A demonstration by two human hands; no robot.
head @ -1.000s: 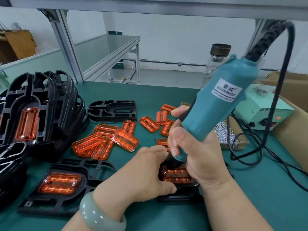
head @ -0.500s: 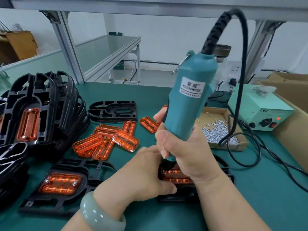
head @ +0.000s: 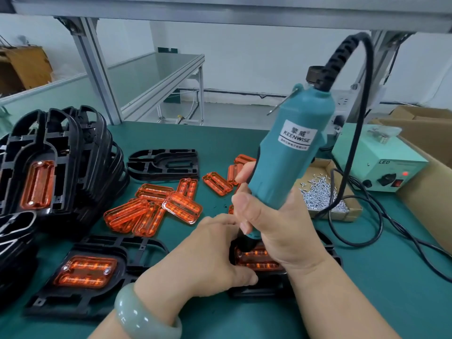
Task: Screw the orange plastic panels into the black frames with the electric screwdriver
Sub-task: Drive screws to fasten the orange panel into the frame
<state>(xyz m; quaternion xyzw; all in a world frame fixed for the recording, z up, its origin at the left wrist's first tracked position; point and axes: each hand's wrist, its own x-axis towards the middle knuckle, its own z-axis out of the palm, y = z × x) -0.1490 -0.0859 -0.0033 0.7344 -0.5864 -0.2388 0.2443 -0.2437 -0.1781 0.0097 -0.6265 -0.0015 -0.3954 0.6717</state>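
**Panel Under Driver**

The right hand wraps its fingers round the electric screwdriver, tip on the orange panel in the black frame on the surface. The left hand grips the frame, fingers curled. The panel looks light and brittle: hold the stiff frame.

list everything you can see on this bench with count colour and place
electric screwdriver: one, teal, over worked frame
worked frame: one, black, under both hands
orange panel: one, orange, seated in the worked frame
finished frame: one, black with orange panel, near left
empty frame: one, black, far centre
frame stack: many, black, far left
loose panels: several, orange, middle
screws: heap, silver, cardboard tray at right
power box: one, pale green, far right
cable: one, black, screwdriver top
bracelet: one, pale green, left wrist
left hand: one, holds the worked frame
right hand: one, grips the electric screwdriver
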